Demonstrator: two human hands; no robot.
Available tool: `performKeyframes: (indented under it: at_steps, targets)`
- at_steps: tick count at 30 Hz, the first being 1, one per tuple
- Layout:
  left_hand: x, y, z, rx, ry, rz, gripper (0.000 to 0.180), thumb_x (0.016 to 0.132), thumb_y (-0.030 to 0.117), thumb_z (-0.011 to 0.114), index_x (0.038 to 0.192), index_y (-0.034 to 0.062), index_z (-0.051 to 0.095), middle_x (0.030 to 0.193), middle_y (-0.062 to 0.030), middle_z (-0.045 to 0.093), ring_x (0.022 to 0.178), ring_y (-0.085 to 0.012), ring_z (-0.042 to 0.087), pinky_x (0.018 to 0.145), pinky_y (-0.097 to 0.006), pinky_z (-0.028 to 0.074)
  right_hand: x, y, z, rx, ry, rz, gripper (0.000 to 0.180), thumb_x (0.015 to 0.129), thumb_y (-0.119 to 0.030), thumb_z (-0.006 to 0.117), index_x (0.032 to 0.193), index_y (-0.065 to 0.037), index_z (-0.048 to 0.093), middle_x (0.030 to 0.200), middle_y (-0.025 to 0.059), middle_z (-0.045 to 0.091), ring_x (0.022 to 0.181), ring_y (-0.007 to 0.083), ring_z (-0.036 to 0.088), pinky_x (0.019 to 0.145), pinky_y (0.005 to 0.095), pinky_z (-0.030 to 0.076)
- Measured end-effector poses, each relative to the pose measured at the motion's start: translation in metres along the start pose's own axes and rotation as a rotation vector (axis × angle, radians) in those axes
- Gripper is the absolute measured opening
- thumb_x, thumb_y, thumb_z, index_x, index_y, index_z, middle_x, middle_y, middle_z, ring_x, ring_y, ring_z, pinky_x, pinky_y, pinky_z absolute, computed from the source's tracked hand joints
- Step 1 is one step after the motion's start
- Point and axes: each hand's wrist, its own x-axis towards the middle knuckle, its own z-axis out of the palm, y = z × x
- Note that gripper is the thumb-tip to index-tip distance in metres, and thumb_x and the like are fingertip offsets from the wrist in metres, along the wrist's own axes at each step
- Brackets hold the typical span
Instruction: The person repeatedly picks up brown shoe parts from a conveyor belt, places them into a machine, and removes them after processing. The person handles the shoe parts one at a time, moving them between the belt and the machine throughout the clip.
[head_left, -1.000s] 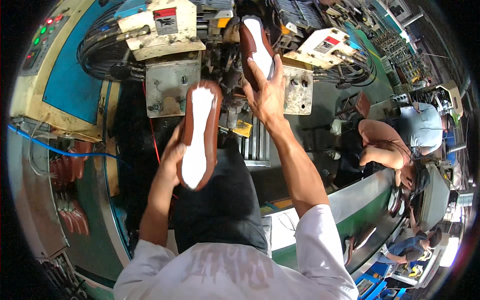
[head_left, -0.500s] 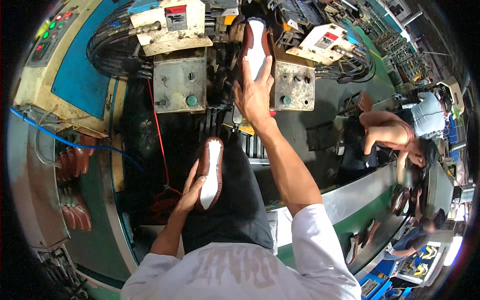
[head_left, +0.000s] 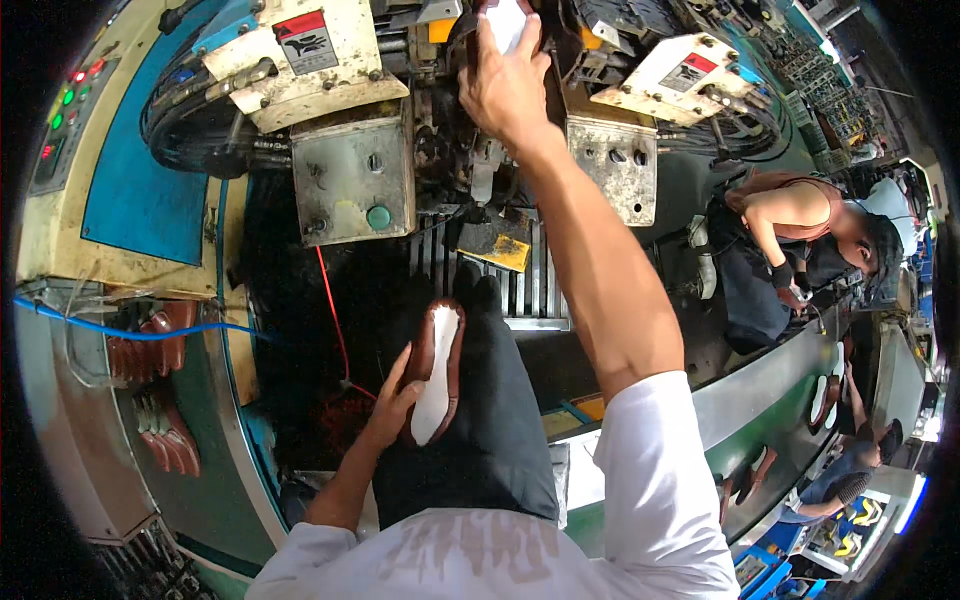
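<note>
My left hand is closed around the side of a brown shoe upper whose white sole side faces up, resting over my thigh. With my right arm stretched far forward, my right hand grips a second brown shoe upper with a white underside. That second shoe upper sits between the two halves of a machine, and its far end runs out of the picture. The fingers of my right hand lie along both sides of the white underside.
Control boxes with green buttons flank the machine's middle. At left, brown shoe uppers lie on a green conveyor beside a button panel. A second conveyor at right carries shoes; a co-worker bends beyond it. A red cord hangs at left.
My right hand has pushed the far shoe upper forward into the machine. My view has shifted, and the near shoe upper appears slightly lower and tilted. The co-worker at right has shifted.
</note>
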Motion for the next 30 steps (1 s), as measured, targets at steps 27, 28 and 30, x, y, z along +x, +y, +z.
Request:
performKeyframes:
  at_steps: [27,28,30]
  targets:
    - [-0.089,0.001,-0.097,-0.251,0.554,-0.06,0.084,0.101,0.045,0.064,0.171,0.0137,0.03,0.168,-0.0154,0.04,0.152,-0.0307,0.041,0.126,-0.044,0.03,-0.073,0.016,-0.021,0.232,0.066,-0.429,0.067,0.099,-0.005,0.063,0.163,-0.004,0.042,0.16,0.0237,0.051,0.147,0.0434,0.048,0.127,0.0517,0.033]
    - [-0.109,0.02,-0.114,-0.242,0.632,-0.097,0.088,0.099,0.045,0.067,0.171,0.0118,0.029,0.167,-0.0154,0.042,0.15,-0.0299,0.043,0.126,-0.043,0.031,-0.121,0.038,-0.004,0.289,-0.088,-0.324,0.065,0.102,-0.008,0.061,0.164,-0.005,0.041,0.164,0.0227,0.047,0.15,0.0425,0.046,0.127,0.0488,0.033]
    - [-0.134,-0.011,-0.174,-0.332,0.745,0.031,0.086,0.1,0.037,0.07,0.171,0.01,0.029,0.161,-0.0142,0.048,0.144,-0.027,0.048,0.122,-0.042,0.036,-0.231,0.094,0.028,0.339,-0.344,-0.124,0.057,0.106,-0.007,0.053,0.162,-0.005,0.046,0.157,0.0221,0.055,0.135,0.0339,0.06,0.116,0.0416,0.046]
